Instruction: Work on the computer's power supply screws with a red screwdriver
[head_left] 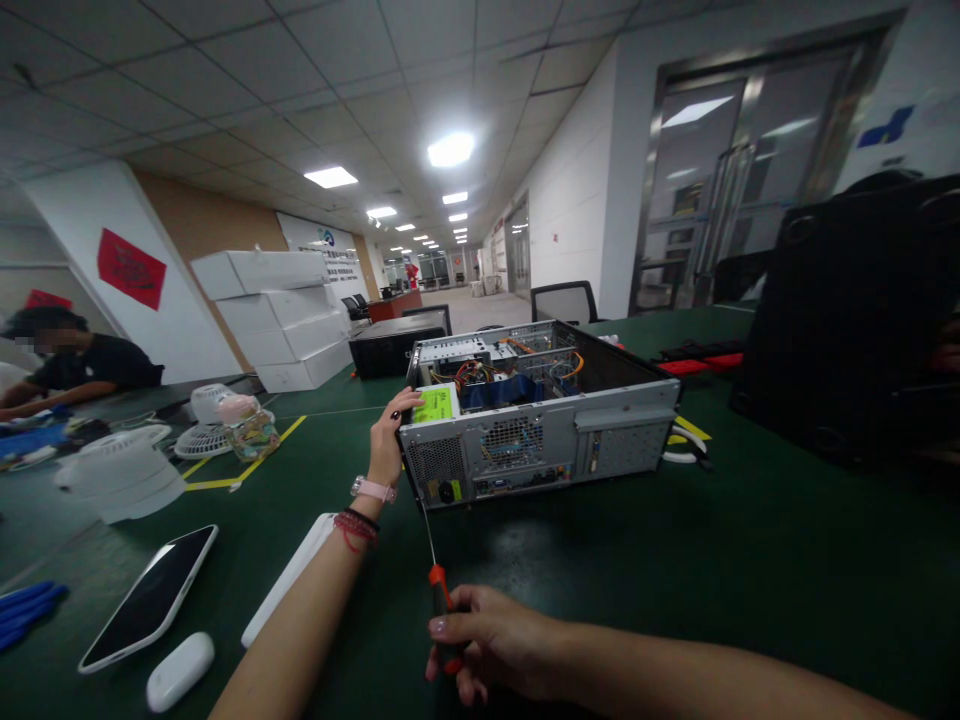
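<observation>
An opened desktop computer case point(540, 445) lies on its side on the green table, its metal back panel towards me and its wiring bared on top. My left hand point(388, 435) grips the case's left corner, fingers bent over the top edge beside the power supply point(436, 404) with its yellow-green label. In my right hand point(487, 635) is a screwdriver point(441, 600) with a red and dark handle, the fingers closed around it. Its thin shaft points up at the lower left corner of the back panel; whether the tip touches a screw is too small to tell.
Left of my arm lie a phone point(154, 595), a white earbud case point(180, 672) and blue gloves point(28, 612). White fans point(120, 470) and a jar point(247, 428) stand farther back. A large black case point(847, 330) rises at right. A person point(97, 355) sits far left.
</observation>
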